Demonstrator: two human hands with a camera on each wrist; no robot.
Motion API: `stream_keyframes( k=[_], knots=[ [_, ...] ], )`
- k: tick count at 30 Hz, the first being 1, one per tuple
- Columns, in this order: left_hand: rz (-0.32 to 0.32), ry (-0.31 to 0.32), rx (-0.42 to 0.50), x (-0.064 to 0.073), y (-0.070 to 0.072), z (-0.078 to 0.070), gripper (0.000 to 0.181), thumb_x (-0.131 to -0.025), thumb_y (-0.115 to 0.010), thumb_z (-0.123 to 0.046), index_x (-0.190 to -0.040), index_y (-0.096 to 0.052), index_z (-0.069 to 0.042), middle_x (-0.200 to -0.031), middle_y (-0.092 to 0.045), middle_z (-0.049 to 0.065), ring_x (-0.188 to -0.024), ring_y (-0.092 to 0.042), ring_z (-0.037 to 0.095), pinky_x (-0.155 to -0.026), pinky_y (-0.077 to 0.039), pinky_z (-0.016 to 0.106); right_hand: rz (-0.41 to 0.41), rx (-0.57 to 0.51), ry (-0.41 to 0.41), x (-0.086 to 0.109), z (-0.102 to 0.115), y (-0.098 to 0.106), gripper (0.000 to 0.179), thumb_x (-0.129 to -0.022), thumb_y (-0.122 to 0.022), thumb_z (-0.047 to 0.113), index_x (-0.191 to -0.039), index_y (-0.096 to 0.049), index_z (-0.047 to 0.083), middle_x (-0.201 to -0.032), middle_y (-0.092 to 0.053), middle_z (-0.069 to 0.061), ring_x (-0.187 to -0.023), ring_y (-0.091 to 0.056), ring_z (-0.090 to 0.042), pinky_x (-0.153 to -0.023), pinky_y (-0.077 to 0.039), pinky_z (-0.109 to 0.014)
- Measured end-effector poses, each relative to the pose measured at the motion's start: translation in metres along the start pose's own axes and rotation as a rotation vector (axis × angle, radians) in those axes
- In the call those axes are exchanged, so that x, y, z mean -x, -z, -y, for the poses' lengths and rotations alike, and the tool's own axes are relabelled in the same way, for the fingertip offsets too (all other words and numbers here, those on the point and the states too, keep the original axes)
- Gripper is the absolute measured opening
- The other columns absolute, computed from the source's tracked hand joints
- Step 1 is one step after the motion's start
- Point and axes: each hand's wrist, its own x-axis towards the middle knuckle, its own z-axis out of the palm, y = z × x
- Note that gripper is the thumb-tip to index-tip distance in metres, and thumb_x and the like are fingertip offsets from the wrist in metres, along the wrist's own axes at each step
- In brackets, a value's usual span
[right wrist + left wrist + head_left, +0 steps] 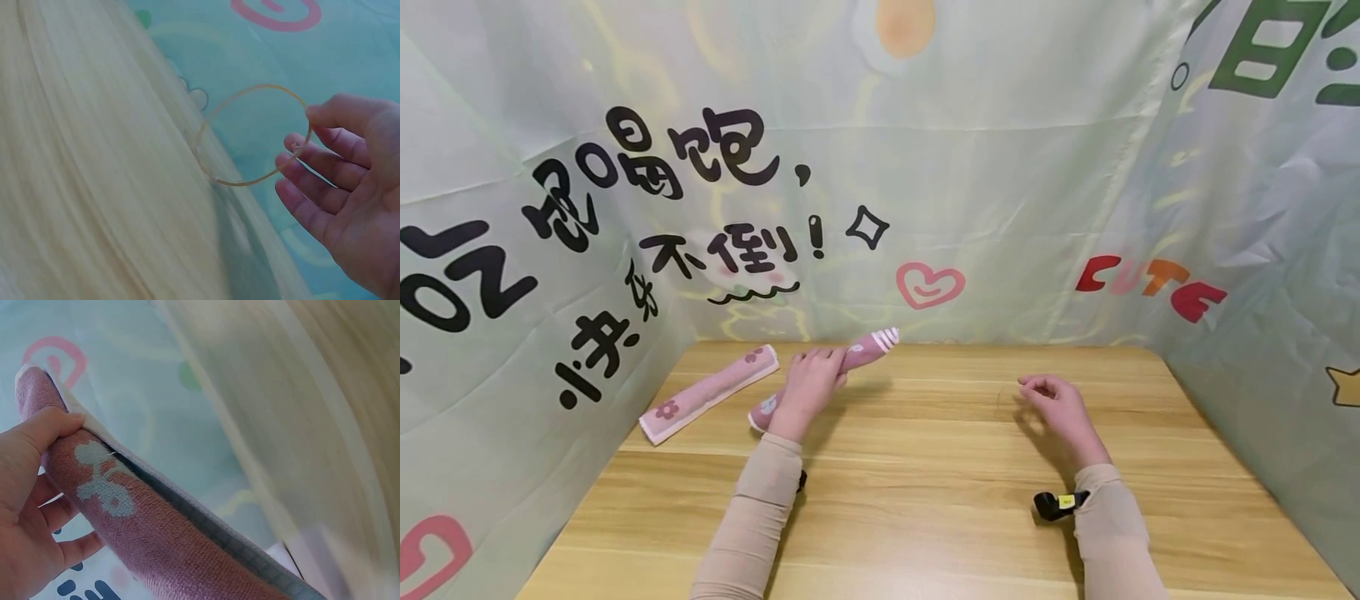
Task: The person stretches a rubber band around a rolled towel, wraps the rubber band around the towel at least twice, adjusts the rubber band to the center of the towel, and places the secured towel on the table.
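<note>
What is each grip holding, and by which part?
The left grip holds the rolled pink knitted flower-patterned cloth around its middle; the right grip pinches the thin round amber rubber-like band at one side of its loop.

Left hand (808, 387) gripping, right hand (1065, 410) pinching, sleeved forearms (751, 517) well apart

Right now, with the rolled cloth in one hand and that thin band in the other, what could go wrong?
The rolled pink cloth might loosen: its long edge gapes, and only the left hand grips it. The thin band could slip and drop, since the right hand pinches it just between thumb and fingertips.
</note>
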Motion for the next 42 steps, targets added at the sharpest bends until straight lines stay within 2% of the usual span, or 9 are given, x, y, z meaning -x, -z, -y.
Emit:
stream_keyframes(
  k=[2, 5, 10, 13, 17, 22, 29, 35, 42],
  knots=[
    [-0.004, 0.002, 0.006, 0.0, -0.001, -0.002, 0.039, -0.086, -0.074, -0.026, -0.121, -0.062, -0.012, -0.109, -0.073, 0.012, -0.101, -0.068, 0.032, -0.087, -0.052, 0.053, -0.008, -0.047, -0.005, 0.001, 0.002, 0.0, 0.035, -0.101, -0.053, 0.029, -0.11, -0.056, -0.005, -0.134, -0.058, -0.021, -0.109, -0.059, -0.012, -0.09, -0.049, -0.021],
    [-0.014, 0.006, 0.016, -0.001, -0.002, -0.006, 0.04, -0.085, -0.074, -0.026, -0.121, -0.062, -0.012, -0.11, -0.072, 0.011, -0.102, -0.067, 0.031, -0.087, -0.051, 0.052, -0.019, -0.124, 0.004, 0.0, 0.004, -0.001, 0.031, -0.101, -0.053, 0.025, -0.11, -0.054, -0.005, -0.12, -0.067, -0.017, -0.092, -0.065, -0.003, -0.084, -0.055, -0.022],
    [-0.017, 0.021, 0.043, -0.002, -0.002, -0.013, 0.042, -0.085, -0.075, -0.026, -0.123, -0.063, -0.011, -0.113, -0.072, 0.011, -0.104, -0.067, 0.032, -0.088, -0.051, 0.052, -0.028, -0.307, 0.011, -0.003, 0.008, -0.004, 0.022, -0.101, -0.053, 0.019, -0.107, -0.049, -0.002, -0.089, -0.074, 0.007, -0.078, -0.069, -0.005, -0.077, -0.058, -0.026],
    [-0.018, 0.024, 0.044, -0.002, -0.003, -0.017, 0.042, -0.085, -0.075, -0.026, -0.122, -0.063, -0.011, -0.113, -0.072, 0.011, -0.103, -0.067, 0.031, -0.087, -0.052, 0.052, -0.026, -0.415, 0.005, -0.005, 0.01, -0.006, 0.018, -0.099, -0.055, 0.018, -0.104, -0.049, 0.001, -0.082, -0.073, 0.013, -0.074, -0.068, -0.004, -0.074, -0.058, -0.024],
    [-0.025, 0.022, 0.044, -0.004, -0.004, -0.022, 0.041, -0.085, -0.074, -0.026, -0.122, -0.063, -0.012, -0.113, -0.072, 0.01, -0.103, -0.068, 0.031, -0.086, -0.052, 0.051, -0.025, -0.553, 0.009, -0.006, 0.013, -0.01, 0.014, -0.096, -0.06, 0.015, -0.101, -0.053, 0.005, -0.082, -0.073, 0.009, -0.073, -0.067, -0.005, -0.073, -0.058, -0.024],
    [-0.015, 0.022, 0.061, -0.006, -0.002, -0.032, 0.041, -0.086, -0.074, -0.027, -0.123, -0.063, -0.012, -0.114, -0.072, 0.01, -0.102, -0.068, 0.031, -0.088, -0.052, 0.052, 0.02, -0.723, 0.037, -0.006, 0.015, -0.013, 0.009, -0.099, -0.056, 0.014, -0.106, -0.058, 0.008, -0.088, -0.073, 0.006, -0.077, -0.068, -0.007, -0.071, -0.057, -0.023],
    [-0.005, -0.003, 0.074, -0.011, -0.005, -0.044, 0.042, -0.087, -0.073, -0.028, -0.125, -0.062, -0.013, -0.117, -0.071, 0.009, -0.106, -0.067, 0.03, -0.091, -0.051, 0.052, 0.135, -1.008, 0.1, -0.005, 0.017, -0.012, 0.025, -0.103, -0.043, 0.005, -0.113, -0.066, 0.007, -0.099, -0.075, -0.001, -0.085, -0.069, -0.014, -0.073, -0.057, -0.026],
    [-0.022, -0.033, 0.058, -0.014, -0.007, -0.052, 0.043, -0.087, -0.073, -0.029, -0.125, -0.062, -0.015, -0.114, -0.072, 0.007, -0.103, -0.068, 0.028, -0.087, -0.053, 0.049, 0.195, -1.097, 0.18, -0.007, 0.013, -0.013, 0.034, -0.1, -0.037, -0.008, -0.111, -0.066, 0.007, -0.104, -0.074, -0.004, -0.091, -0.07, -0.017, -0.074, -0.057, -0.027],
    [-0.01, -0.048, 0.067, -0.017, -0.009, -0.061, 0.042, -0.087, -0.073, -0.031, -0.125, -0.062, -0.015, -0.114, -0.072, 0.007, -0.102, -0.068, 0.028, -0.086, -0.054, 0.048, 0.217, -1.168, 0.232, -0.007, 0.014, -0.015, 0.041, -0.098, -0.034, -0.015, -0.112, -0.065, 0.007, -0.106, -0.073, -0.004, -0.09, -0.071, -0.017, -0.066, -0.056, -0.023]
  ],
)
